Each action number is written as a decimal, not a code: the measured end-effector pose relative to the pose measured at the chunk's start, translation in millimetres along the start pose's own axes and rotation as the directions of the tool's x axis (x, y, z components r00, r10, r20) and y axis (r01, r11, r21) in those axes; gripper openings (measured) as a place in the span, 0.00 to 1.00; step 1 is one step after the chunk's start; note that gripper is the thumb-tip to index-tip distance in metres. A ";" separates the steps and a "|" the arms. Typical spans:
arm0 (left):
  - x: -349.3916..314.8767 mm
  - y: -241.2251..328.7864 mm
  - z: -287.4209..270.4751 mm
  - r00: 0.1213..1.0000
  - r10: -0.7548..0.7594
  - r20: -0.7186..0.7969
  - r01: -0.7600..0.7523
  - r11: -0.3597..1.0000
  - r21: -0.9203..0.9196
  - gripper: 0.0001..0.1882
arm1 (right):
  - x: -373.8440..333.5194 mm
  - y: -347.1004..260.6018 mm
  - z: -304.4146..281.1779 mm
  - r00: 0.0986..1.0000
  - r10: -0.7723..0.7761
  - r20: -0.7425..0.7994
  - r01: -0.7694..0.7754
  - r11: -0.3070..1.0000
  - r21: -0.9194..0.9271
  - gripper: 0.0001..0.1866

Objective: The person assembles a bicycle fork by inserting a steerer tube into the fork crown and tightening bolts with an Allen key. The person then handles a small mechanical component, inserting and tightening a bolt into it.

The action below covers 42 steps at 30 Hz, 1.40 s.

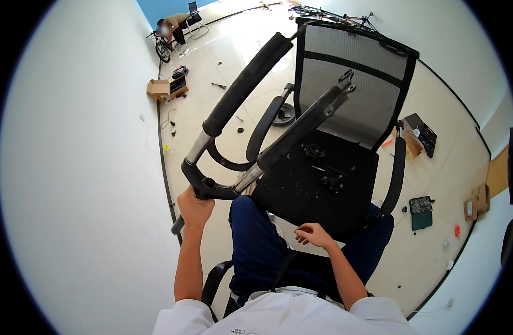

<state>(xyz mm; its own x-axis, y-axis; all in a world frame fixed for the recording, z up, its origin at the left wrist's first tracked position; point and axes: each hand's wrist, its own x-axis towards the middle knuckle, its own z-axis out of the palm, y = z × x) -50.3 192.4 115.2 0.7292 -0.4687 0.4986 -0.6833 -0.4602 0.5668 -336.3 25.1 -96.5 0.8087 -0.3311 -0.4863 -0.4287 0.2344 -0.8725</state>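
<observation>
My left hand (pixel 196 207) is wrapped round the crown end of a black bicycle suspension fork (pixel 242 86). The fork is raised and tilted, its two legs pointing away from me toward the upper right. A hollow opening shows in the crown, and bare metal stanchions show between crown and lower legs. A grey rounded end (pixel 178 225) sticks out below my left hand; whether it belongs to the fork I cannot tell. My right hand (pixel 316 235) hovers over my lap with fingers loosely bent and nothing visible in them.
Before me stands a black mesh-backed chair (pixel 318 184) with small dark parts (pixel 333 184) on its seat. A wheel (pixel 284 115) lies behind its left armrest. Boxes (pixel 158 89), a green case (pixel 421 220) and loose bits lie about the floor. A person (pixel 175 28) bends over a bicycle far off.
</observation>
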 end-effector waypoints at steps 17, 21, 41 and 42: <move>22.6 -25.4 -29.0 0.914 0.405 0.014 -0.381 0.846 0.373 0.17 | -6.7 37.1 -16.8 0.989 0.058 -0.138 -0.062 0.998 -0.019 0.17; 23.8 -24.6 -26.8 0.881 0.473 -0.024 -0.425 0.811 0.402 0.17 | -8.3 38.2 -14.2 0.984 0.101 -0.145 -0.109 0.993 -0.045 0.16; -15.4 -86.5 -19.3 0.998 -0.053 0.020 0.049 0.983 0.176 0.11 | -3.0 47.6 -21.6 0.986 0.110 -0.123 -0.123 0.987 -0.106 0.17; -16.3 -88.9 -21.4 0.994 -0.110 -0.008 0.110 0.983 0.148 0.11 | -2.5 49.9 -21.7 0.985 0.116 -0.125 -0.127 0.988 -0.084 0.16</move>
<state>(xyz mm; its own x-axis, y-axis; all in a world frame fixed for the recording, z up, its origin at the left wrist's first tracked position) -0.6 257.2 70.7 0.8000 -0.4093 0.4387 -0.5970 -0.6156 0.5145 -368.5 17.8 -139.9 0.6968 -0.4130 -0.5864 -0.5605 0.1966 -0.8045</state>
